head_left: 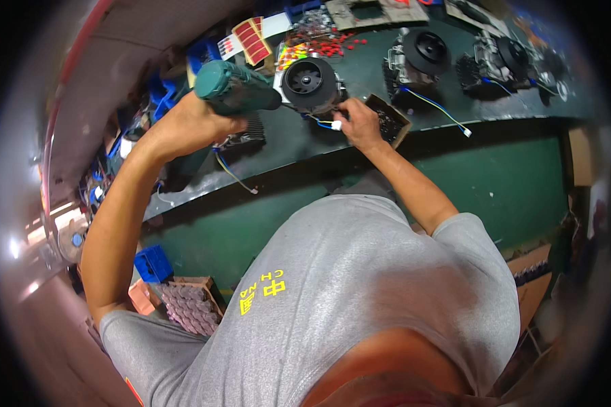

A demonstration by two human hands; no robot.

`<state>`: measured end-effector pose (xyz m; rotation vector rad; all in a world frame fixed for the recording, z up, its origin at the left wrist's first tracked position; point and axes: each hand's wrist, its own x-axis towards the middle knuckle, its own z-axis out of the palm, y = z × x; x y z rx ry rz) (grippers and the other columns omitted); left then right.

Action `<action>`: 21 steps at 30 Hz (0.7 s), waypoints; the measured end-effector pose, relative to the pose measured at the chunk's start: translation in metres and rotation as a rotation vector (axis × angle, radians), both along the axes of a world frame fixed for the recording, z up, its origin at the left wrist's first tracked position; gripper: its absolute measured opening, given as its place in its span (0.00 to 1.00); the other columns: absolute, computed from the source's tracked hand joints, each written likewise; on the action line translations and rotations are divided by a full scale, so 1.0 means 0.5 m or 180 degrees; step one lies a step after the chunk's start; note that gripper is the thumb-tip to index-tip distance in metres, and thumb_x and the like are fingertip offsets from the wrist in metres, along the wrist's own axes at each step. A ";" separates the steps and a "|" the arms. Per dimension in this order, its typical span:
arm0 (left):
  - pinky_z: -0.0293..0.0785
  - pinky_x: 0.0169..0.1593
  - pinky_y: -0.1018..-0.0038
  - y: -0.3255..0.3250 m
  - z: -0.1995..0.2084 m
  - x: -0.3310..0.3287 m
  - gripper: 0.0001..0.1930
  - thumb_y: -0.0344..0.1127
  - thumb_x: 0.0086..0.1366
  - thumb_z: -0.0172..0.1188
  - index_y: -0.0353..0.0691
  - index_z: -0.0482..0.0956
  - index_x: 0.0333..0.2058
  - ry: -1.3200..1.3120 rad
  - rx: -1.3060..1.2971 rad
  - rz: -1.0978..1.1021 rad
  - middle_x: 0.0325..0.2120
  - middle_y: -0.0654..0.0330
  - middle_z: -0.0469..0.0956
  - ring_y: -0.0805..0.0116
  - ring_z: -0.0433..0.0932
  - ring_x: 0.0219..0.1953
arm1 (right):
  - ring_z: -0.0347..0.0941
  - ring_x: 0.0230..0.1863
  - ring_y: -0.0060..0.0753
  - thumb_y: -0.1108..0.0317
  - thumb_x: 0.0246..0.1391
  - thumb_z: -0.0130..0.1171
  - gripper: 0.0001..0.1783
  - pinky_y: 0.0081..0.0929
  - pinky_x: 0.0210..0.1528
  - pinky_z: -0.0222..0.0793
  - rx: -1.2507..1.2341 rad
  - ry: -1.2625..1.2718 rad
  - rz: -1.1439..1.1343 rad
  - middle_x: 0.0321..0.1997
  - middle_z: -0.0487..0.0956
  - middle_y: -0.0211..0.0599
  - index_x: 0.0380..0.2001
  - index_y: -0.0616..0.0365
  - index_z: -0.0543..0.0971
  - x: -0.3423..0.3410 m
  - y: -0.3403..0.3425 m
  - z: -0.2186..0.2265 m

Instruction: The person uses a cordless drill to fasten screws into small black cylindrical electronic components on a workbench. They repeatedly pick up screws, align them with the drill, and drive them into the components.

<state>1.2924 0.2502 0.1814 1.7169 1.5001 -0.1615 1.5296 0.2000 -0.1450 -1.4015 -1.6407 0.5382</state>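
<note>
In my left hand point(195, 124) is a green power screwdriver point(236, 88), fingers wrapped round it. Its black nose points right, at the side of a motor unit point(310, 83) with a round black fan wheel on top. My right hand point(360, 123) grips the right side of this unit, fingertips at its lower edge. A white plug point(337, 125) on blue and yellow wires hangs beside those fingers. Exactly where the tool tip meets the unit is hard to make out. Below the tool lies a finned part point(248, 134), partly covered by my left hand.
An open carton of small dark parts point(402, 133) sits right of my right hand. Further right stand similar fan units point(417, 57) point(506, 61) with trailing wires. Red small parts point(332, 47) and label sheets point(252, 42) lie behind. The bench's front edge point(455, 127) runs before me.
</note>
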 end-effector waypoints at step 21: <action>0.73 0.40 0.75 -0.182 -0.013 -0.136 0.20 0.39 0.62 0.71 0.37 0.78 0.49 -0.0918 0.0872 0.1385 0.36 0.65 0.78 0.75 0.75 0.36 | 0.81 0.45 0.53 0.73 0.47 0.62 0.11 0.46 0.47 0.77 -0.2234 -0.2162 0.1338 0.38 0.83 0.46 0.36 0.48 0.84 0.198 0.015 -0.158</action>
